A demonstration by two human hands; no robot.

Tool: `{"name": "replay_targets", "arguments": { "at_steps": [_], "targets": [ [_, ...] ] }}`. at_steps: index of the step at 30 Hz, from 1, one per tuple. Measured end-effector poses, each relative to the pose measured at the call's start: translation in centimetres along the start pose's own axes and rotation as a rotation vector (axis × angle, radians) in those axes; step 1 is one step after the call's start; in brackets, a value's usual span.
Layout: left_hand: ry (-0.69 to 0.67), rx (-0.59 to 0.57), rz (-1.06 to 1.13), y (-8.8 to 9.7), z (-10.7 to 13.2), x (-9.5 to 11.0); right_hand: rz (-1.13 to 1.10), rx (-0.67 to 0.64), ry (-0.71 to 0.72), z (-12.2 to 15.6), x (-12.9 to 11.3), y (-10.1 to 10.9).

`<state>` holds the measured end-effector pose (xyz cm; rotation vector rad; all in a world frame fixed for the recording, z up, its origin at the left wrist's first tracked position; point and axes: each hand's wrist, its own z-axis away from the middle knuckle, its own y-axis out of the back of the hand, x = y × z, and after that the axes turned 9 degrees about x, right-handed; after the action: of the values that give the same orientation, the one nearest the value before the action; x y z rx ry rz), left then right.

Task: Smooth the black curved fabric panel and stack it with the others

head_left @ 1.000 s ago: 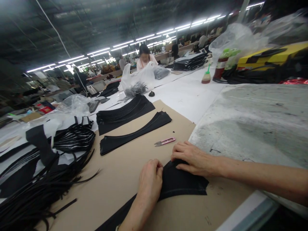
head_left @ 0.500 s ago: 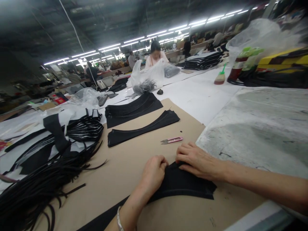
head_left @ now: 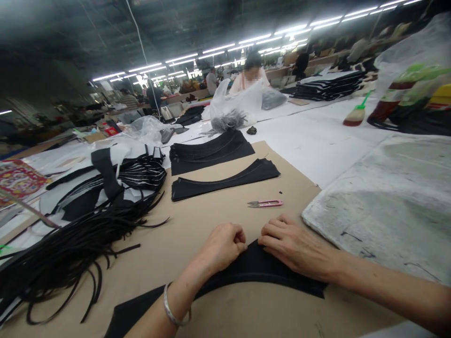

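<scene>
A curved black fabric piece (head_left: 246, 272) lies on the brown board (head_left: 197, 216) in front of me. Its upper edge is gripped by my left hand (head_left: 227, 244), whose fingers are curled and pressed together near the peak. Just to the right, my right hand (head_left: 292, 241) holds the same edge with bent fingers, the thumb side hidden. Beyond my hands lie pink thread snips (head_left: 266, 203). Farther off, one stack of black curved pieces (head_left: 225, 178) rests below a larger stack of black pieces (head_left: 211, 152).
Black strips and cut pieces (head_left: 88, 244) are heaped at left. A grey-white slab (head_left: 384, 206) borders the board at right. Behind stand a glue bottle (head_left: 355, 115), a plastic bag (head_left: 232, 110) and piled black panels (head_left: 327, 85). A person (head_left: 250, 77) sits across the table.
The view has swung left, so the scene sits farther right. My hands stay at the fabric's upper edge, and more of its left end shows.
</scene>
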<state>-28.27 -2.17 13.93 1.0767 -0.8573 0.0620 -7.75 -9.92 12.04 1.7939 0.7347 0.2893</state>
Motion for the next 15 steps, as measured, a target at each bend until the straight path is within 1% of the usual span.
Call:
{"name": "replay_targets", "arguments": {
  "at_steps": [3, 5, 10, 15],
  "targets": [
    [-0.013, 0.033, -0.068, -0.1, 0.1, 0.3, 0.020, 0.015, 0.053, -0.6, -0.4, -0.7],
    [-0.021, 0.032, -0.089, 0.0, 0.0, 0.3, 0.020, 0.022, 0.077, -0.8, -0.7, -1.1],
    [-0.033, -0.048, -0.084, 0.4, -0.7, -0.3, 0.080, 0.031, 0.149, -1.3, -1.5, -1.8],
    [-0.022, -0.119, -0.095, 0.7, -1.5, -0.4, 0.231, 0.034, 0.295, -2.3, -2.4, -2.0]
  ]
}}
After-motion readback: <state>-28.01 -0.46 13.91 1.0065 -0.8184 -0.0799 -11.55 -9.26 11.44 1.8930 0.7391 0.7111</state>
